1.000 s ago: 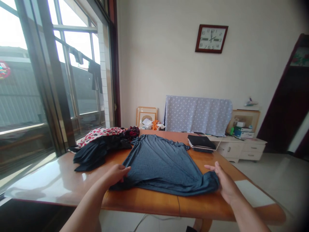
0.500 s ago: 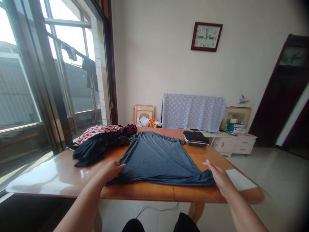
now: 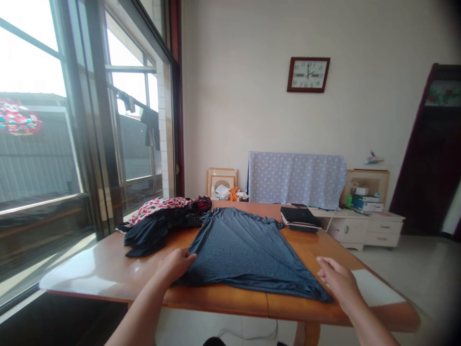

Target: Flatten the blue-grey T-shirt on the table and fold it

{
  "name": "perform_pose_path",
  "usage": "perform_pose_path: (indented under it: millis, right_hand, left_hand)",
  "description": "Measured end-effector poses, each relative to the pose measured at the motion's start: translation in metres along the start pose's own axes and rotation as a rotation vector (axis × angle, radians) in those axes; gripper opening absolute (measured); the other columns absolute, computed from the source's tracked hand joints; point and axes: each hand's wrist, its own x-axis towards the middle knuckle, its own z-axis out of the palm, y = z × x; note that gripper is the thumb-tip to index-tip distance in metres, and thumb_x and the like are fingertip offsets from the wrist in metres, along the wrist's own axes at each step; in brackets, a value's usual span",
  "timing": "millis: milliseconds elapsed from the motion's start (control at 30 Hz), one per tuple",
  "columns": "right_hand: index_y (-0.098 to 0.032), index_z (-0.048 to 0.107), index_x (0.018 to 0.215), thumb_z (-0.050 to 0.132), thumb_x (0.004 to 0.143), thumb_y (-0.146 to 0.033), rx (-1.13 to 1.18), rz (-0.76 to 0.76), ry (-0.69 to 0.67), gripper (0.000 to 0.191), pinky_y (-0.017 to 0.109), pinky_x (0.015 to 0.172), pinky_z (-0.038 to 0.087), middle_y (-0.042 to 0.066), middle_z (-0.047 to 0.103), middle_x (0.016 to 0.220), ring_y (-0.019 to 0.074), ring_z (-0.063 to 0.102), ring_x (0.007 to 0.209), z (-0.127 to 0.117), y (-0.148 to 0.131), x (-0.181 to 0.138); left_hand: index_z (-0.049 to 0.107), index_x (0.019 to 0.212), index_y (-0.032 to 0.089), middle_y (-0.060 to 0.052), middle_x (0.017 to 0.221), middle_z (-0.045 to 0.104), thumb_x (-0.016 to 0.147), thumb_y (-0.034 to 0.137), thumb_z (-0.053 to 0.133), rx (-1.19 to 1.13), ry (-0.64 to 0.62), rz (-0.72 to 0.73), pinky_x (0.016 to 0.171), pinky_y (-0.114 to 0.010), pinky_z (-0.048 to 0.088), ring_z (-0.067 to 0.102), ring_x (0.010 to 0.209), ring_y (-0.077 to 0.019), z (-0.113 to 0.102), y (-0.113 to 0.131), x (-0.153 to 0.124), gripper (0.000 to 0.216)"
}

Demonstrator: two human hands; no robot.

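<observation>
The fingers (image 3: 189, 258) of my left hand (image 3: 176, 265) lie loosely bent on the near left hem of the grey shirt (image 3: 241, 250); I cannot tell whether they pinch the cloth or only press it. My right hand (image 3: 338, 281) is spread wide, fingers apart and holding nothing, just beside the shirt's near right corner. A second ago that corner was bunched up under this hand; now it runs out flat to a point, and the hand has come off it. The shirt lies smoother, spread front-down across the middle of the wooden surface (image 3: 90, 269). Left of the shirt and touching its far edge sits a pile of dark clothes (image 3: 151, 233) with a red-spotted cloth (image 3: 158, 205) on top. Beyond its far right shoulder lie black notebooks (image 3: 300, 216), and right of its near corner a white sheet (image 3: 378, 288).
</observation>
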Motion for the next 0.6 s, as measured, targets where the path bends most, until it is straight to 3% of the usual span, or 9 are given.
perform_pose_path:
  millis: [200, 400, 600]
  right_hand:
    - [-0.018, 0.070, 0.098, 0.050, 0.075, -0.068, -0.110, -0.061, -0.103, 0.059, 0.030, 0.060, 0.049, 0.005, 0.070, 0.065, 0.0224, 0.066, 0.062, 0.030, -0.011, 0.012]
    - [-0.019, 0.069, 0.099, 0.049, 0.077, -0.067, -0.140, -0.101, -0.241, 0.057, 0.028, 0.060, 0.049, 0.002, 0.066, 0.064, 0.0194, 0.063, 0.060, 0.067, -0.039, 0.020]
    - [-0.019, 0.068, 0.092, 0.050, 0.078, -0.066, -0.105, -0.167, -0.314, 0.052, 0.026, 0.058, 0.047, 0.000, 0.064, 0.062, 0.0161, 0.058, 0.056, 0.100, -0.073, 0.021]
  left_hand:
    - [0.063, 0.065, 0.020, -0.003, 0.063, 0.063, 0.084, 0.052, 0.051, 0.045, 0.019, 0.047, 0.055, -0.026, 0.028, 0.057, 0.060, -0.0164, 0.004, 0.000, 0.012, 0.040]
    - [0.065, 0.069, 0.019, -0.003, 0.070, 0.068, 0.084, 0.050, 0.052, -0.016, 0.032, 0.040, 0.055, -0.025, 0.029, 0.060, 0.067, -0.0170, 0.025, -0.022, 0.045, 0.037]
    - [0.069, 0.077, 0.020, -0.004, 0.078, 0.071, 0.084, 0.049, 0.054, -0.058, 0.023, -0.032, 0.059, -0.023, 0.036, 0.063, 0.075, -0.0189, 0.024, -0.027, 0.057, 0.033]
